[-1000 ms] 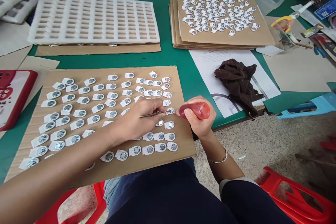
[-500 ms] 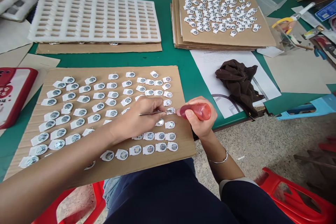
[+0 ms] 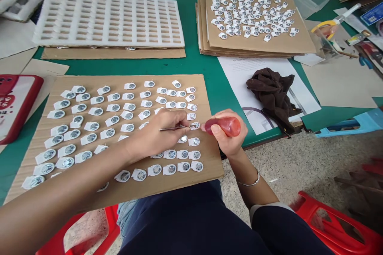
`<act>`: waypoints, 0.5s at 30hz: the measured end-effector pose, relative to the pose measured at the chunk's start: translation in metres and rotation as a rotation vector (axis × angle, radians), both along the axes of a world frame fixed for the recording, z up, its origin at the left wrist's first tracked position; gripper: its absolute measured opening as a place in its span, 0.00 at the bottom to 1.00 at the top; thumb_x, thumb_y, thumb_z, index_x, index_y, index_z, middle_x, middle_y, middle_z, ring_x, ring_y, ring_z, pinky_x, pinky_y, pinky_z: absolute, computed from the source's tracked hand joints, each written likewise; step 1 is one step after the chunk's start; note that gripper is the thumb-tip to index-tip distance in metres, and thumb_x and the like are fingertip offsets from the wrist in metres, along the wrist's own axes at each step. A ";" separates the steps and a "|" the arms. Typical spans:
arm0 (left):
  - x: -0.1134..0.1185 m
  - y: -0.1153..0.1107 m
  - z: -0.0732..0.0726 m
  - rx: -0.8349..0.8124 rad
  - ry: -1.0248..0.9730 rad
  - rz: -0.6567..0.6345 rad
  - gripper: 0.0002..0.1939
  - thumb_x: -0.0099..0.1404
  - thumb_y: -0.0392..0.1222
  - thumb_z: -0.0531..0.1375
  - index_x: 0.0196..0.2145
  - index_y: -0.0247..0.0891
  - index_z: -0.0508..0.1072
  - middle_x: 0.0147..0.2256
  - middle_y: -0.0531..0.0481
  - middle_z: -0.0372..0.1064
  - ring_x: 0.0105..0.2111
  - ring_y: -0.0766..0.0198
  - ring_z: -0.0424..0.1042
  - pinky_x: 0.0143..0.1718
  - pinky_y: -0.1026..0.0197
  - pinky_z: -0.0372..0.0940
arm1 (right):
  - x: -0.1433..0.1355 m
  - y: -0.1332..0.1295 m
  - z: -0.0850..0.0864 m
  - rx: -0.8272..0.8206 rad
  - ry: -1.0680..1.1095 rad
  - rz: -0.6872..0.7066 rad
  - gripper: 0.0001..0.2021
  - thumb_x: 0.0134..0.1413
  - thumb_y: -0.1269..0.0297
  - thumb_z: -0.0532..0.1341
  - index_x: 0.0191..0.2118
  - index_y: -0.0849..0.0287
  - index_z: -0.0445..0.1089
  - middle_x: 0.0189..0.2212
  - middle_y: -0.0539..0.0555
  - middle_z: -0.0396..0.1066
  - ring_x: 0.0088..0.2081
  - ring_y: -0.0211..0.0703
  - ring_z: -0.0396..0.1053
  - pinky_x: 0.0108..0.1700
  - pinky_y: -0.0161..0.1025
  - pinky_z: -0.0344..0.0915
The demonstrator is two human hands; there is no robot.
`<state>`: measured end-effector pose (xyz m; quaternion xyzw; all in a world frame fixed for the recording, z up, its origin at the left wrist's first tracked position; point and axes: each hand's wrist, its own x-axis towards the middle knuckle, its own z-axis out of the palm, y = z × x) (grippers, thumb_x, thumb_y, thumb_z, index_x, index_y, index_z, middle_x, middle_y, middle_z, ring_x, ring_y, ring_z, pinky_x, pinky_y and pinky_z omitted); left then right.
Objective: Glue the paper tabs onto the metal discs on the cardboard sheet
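Note:
My right hand is wrapped around a red squeeze bottle, tilted so its nozzle points left. The nozzle reaches close to a small round metal piece on a white tab at the right side of a cardboard sheet. From the left, my left hand pinches slim metal tweezers, their tips close to that same piece. Several rows of similar metal pieces on white tabs cover the cardboard; my left forearm hides some. Whether nozzle or tips touch the piece, I cannot tell.
A white foam grid tray lies on cardboard at the back left. Stacked cardboard with many pieces stands at the back right. A dark brown cloth rests on printed paper. At the left edge is a red-framed phone-like object.
The view has shifted very slightly. Both hands keep their grips and places, with bottle and tweezers still at the same piece.

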<state>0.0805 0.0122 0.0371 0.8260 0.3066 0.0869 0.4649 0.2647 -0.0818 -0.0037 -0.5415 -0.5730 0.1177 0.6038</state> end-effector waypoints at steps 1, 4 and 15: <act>0.000 0.000 0.000 0.002 0.007 -0.002 0.07 0.62 0.38 0.53 0.30 0.39 0.70 0.29 0.52 0.69 0.27 0.66 0.66 0.27 0.64 0.60 | 0.000 0.000 0.000 0.006 0.003 0.001 0.08 0.49 0.66 0.64 0.36 0.59 0.67 0.30 0.52 0.69 0.33 0.42 0.68 0.36 0.42 0.66; 0.002 0.001 0.002 0.010 0.023 0.000 0.06 0.61 0.38 0.54 0.30 0.39 0.70 0.29 0.52 0.69 0.27 0.66 0.66 0.27 0.64 0.60 | 0.001 0.000 -0.003 0.059 0.095 -0.052 0.09 0.50 0.62 0.63 0.36 0.58 0.67 0.30 0.52 0.68 0.33 0.42 0.68 0.35 0.42 0.66; -0.039 -0.037 0.028 0.250 -0.081 0.343 0.08 0.60 0.48 0.58 0.33 0.43 0.73 0.33 0.53 0.74 0.33 0.61 0.72 0.30 0.61 0.66 | 0.012 0.000 -0.006 -0.173 0.993 -0.014 0.16 0.52 0.50 0.61 0.30 0.59 0.62 0.29 0.49 0.63 0.36 0.43 0.70 0.40 0.46 0.70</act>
